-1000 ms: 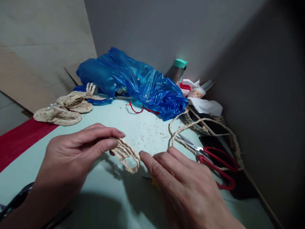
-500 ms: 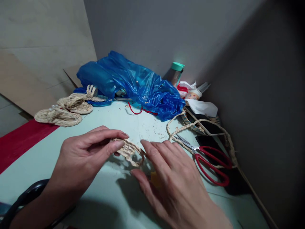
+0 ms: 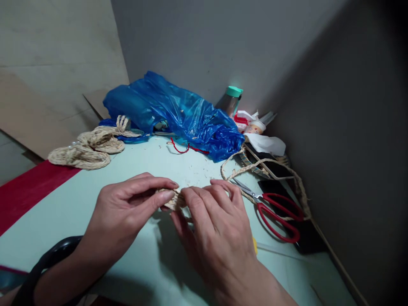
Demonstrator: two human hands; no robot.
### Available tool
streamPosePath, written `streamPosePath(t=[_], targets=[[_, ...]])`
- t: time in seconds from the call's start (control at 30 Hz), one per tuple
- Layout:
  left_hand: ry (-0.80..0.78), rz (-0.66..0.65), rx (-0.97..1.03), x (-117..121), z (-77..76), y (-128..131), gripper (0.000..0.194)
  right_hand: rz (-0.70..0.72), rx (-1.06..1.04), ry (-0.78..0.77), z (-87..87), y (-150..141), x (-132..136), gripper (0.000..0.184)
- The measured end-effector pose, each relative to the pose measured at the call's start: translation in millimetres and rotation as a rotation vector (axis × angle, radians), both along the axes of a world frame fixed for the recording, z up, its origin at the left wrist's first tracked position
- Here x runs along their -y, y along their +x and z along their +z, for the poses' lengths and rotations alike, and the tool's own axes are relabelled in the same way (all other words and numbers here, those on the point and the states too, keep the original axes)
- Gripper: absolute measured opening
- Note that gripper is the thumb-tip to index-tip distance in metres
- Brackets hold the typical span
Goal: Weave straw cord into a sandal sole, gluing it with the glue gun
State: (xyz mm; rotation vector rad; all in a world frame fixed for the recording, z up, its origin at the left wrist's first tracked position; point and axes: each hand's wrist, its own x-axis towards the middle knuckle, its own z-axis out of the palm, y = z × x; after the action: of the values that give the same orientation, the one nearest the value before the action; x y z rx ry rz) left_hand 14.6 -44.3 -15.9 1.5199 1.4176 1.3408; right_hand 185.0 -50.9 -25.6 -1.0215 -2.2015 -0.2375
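Low over the table, my left hand [image 3: 127, 208] pinches a small piece of braided straw cord [image 3: 174, 200] between thumb and fingertips. My right hand [image 3: 219, 225] closes on the other end of the same piece, its thumb below and its fingers on top. Those fingers cover much of the braid. Partly hidden behind my right hand is a yellow-handled tool [image 3: 255, 245] with a thin shaft; its kind does not show. Red-handled scissors [image 3: 280, 216] lie to the right of my right hand, blades half apart.
Woven straw pieces [image 3: 79, 157] lie at the left. A blue plastic bag [image 3: 178, 110] spreads along the back, with red cord [image 3: 181, 149] before it. Behind stands a green-lidded bottle [image 3: 232, 102]. Long braided cord [image 3: 270, 161] loops at the right, near a black phone-like slab [image 3: 310, 240].
My right hand has come in from the right and closed its fingers over the braided piece, whose loops were spread and visible before. My left hand keeps its pinch, slightly farther right.
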Motion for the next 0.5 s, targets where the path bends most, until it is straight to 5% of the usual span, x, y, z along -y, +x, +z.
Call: streamPosePath(t=[0.5], targets=[[-0.138, -0.093, -0.065, -5.5, -2.6, -0.9, 0.007, 0.070, 0.079, -0.016, -4.7, 9.4, 1.4, 0.019]])
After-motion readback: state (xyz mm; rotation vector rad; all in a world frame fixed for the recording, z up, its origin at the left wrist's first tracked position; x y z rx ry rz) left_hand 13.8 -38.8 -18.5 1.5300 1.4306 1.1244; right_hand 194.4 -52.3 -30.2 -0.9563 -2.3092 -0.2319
